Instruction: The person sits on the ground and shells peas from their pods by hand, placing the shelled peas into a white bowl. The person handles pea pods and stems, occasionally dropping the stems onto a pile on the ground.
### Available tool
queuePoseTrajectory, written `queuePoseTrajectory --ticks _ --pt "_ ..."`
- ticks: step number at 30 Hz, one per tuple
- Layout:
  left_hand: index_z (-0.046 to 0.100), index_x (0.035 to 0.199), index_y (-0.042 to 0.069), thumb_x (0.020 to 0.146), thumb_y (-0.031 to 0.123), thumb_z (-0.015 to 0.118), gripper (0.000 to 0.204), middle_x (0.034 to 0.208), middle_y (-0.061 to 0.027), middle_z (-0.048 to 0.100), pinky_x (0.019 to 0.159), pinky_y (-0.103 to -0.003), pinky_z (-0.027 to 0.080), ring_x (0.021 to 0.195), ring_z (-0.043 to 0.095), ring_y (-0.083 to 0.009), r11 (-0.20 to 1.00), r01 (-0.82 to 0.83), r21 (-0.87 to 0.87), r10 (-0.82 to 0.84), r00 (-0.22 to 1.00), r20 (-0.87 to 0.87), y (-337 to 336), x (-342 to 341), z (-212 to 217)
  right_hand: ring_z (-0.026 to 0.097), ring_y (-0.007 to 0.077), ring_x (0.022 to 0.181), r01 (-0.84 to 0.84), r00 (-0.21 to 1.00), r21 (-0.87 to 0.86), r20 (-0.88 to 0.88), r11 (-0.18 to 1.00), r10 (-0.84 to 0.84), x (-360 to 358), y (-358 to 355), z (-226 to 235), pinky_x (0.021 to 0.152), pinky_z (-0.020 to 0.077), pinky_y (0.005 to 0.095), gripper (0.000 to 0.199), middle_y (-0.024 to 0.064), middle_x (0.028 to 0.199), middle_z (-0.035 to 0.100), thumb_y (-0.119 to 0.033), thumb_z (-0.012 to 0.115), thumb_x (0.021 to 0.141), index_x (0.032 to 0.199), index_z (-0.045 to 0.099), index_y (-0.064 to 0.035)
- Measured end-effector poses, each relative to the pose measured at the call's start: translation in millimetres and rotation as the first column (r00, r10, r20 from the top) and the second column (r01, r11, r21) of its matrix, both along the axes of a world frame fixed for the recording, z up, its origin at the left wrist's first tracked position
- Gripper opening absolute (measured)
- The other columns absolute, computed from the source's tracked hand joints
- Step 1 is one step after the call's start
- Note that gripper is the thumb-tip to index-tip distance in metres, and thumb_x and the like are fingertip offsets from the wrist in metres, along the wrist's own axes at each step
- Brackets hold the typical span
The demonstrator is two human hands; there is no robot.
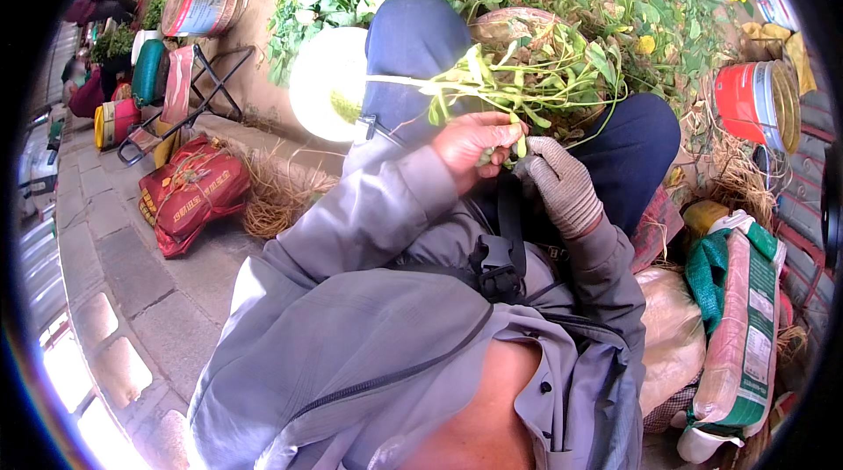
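Bare left hand [470,147] pinching green plant stems [518,83], gloved right hand [562,184] gripping them (leafy bunch), red tin [755,101] contents unclear

A leafy green plant stalk [518,88] is held across the lap, its pale stem running out to the left and its small oval leaves spreading to the right. Its base is gripped by the bare left hand [474,147], where small pale-green pods [488,156] are pinched. The same spot is touched by the right hand [562,184], which is covered by a grey knitted glove.
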State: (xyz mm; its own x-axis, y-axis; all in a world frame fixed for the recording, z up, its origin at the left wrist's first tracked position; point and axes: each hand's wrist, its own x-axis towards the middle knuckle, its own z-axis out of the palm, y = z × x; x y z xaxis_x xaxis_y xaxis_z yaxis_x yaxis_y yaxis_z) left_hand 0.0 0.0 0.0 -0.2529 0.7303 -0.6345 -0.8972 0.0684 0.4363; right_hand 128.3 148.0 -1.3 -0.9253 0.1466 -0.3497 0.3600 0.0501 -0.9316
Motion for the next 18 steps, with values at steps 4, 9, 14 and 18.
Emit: queuePoseTrajectory --ticks 4,9,14,18 --pt "0.062 0.106 0.003 0.086 0.018 0.070 0.027 0.075 0.0035 0.055 0.045 -0.019 0.028 0.054 0.041 -0.0038 1.000 -0.002 -0.011 0.002 1.000 -0.018 3 2 4 0.060 0.0185 0.079 0.003 0.999 -0.205 0.048 0.979 0.007 -2 -1 11 0.074 0.0489 0.0303 0.020 0.0111 0.090 0.061 -0.009 0.049 0.092 0.109 0.057 -0.0018" --pt "0.062 0.104 0.004 0.086 0.019 0.070 0.024 0.074 0.0041 0.055 0.044 -0.019 0.027 0.051 0.040 -0.0030 0.999 0.010 -0.038 -0.011 1.000 -0.027 4 4 6 0.057 0.0129 0.073 0.010 1.000 -0.203 0.012 0.979 -0.008 -2 -2 4 0.066 0.0477 0.0275 0.018 0.0066 0.085 0.060 -0.009 0.048 0.092 0.105 0.058 -0.0020" --pt "0.062 0.099 0.008 0.087 0.021 0.069 0.020 0.074 0.0047 0.056 0.043 -0.019 0.026 0.051 0.039 -0.0031 0.997 0.077 -0.014 -0.077 0.997 -0.004 2 -1 2 0.054 0.0097 0.064 0.120 0.985 -0.416 0.163 0.901 -0.056 -6 0 6 0.058 0.0448 0.0239 0.013 0.0029 0.076 0.059 -0.009 0.049 0.092 0.098 0.059 -0.0036" --pt "0.061 0.095 0.010 0.086 0.021 0.068 0.016 0.074 0.0049 0.056 0.044 -0.019 0.026 0.051 0.040 -0.0035 0.994 0.099 -0.043 -0.099 0.995 0.008 1 -2 2 0.053 0.0084 0.068 0.017 0.996 -0.365 0.087 0.931 0.016 -5 6 3 0.061 0.0444 0.0213 0.020 0.0031 0.080 0.059 -0.015 0.050 0.094 0.103 0.062 -0.0015"
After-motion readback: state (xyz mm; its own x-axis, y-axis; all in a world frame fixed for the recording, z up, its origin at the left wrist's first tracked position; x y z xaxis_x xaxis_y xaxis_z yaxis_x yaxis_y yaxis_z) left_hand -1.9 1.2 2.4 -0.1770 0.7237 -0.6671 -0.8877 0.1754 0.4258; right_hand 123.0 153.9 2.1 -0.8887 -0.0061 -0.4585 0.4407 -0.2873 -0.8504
